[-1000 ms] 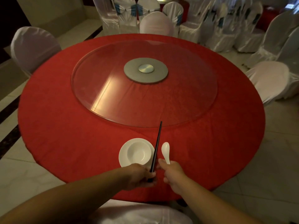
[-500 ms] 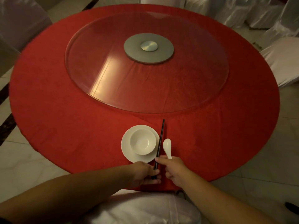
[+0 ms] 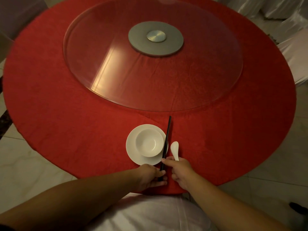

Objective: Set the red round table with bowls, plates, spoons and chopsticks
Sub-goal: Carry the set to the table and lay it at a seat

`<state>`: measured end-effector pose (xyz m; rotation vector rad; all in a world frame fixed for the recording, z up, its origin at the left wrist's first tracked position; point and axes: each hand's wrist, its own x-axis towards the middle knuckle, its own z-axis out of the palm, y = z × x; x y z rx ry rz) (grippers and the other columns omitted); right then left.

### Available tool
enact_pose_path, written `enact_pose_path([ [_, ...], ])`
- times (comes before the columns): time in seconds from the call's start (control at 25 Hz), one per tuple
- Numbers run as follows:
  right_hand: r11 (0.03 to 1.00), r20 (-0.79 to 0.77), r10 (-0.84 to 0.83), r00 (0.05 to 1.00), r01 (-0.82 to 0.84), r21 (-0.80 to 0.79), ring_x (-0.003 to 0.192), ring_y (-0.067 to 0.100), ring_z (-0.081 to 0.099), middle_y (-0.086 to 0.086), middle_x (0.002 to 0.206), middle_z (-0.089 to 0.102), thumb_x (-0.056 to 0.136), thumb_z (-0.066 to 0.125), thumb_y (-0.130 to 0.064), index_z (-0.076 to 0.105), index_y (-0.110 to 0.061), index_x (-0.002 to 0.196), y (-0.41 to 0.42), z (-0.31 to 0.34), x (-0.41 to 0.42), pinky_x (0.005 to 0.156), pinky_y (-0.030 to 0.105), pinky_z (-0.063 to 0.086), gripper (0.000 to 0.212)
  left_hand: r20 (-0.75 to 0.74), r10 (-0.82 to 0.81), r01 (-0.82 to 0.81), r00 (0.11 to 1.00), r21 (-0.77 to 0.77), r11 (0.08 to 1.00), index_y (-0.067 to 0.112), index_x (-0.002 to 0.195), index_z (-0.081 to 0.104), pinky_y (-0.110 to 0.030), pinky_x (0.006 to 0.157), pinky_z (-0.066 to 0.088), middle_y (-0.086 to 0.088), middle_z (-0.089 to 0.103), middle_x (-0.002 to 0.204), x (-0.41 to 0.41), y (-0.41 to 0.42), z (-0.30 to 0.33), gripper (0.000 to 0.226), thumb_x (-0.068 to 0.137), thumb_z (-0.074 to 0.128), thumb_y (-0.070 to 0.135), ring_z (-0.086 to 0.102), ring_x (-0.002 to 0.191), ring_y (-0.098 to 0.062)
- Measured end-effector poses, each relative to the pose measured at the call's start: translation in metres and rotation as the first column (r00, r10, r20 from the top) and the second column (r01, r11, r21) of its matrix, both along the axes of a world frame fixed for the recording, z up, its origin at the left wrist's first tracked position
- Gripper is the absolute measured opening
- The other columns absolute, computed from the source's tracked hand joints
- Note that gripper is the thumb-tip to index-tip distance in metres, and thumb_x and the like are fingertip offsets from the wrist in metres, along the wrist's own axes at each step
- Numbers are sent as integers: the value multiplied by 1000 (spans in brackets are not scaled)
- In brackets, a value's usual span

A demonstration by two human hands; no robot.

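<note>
- The near end of the chopsticks (image 3: 167,139) is pinched by the left hand (image 3: 152,176); their long axis runs straight away from it, across the plate (image 3: 133,147) rim.
- The spoon (image 3: 174,150) handle is held by the right hand (image 3: 180,170), whose forefinger touches the chopsticks.
- The bowl (image 3: 149,142) sits just beyond the left hand on the tabletop (image 3: 66,122).
- A sideways nudge off the plate seems needed.

No legible text, labels or numbers anywhere.
</note>
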<state>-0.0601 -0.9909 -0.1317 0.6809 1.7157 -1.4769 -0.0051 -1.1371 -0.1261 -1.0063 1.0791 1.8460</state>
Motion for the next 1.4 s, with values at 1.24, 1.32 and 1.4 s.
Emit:
enact_pose_path([
  [1.24,997,-96,-17,995,25,79,36,10,31,-3,49,50,74,87,-31,74,-11,90,15,-2,-6,36,22,26,29,13,-349,344,937,-212,915,-1,119,65,-37,83,63,-22,68,112,7,-28,12,43,87,78,25,68,100,-27],
  [1.32,991,-166,-19,986,40,125,40,10,41,-3,55,53,76,85,-29,75,-12,88,19,7,-11,39,23,34,23,-14,-394,369,919,-316,874,1,111,66,-37,76,63,-19,68,99,7,-55,18,32,87,78,18,69,87,-25],
  [1.4,990,-265,12,964,27,141,54,13,56,-3,62,63,78,83,-26,76,-14,86,17,16,-18,49,26,43,16,-25,-460,405,888,-435,804,1,98,70,-34,63,63,-15,69,84,3,-86,27,19,87,77,14,69,66,-20],
])
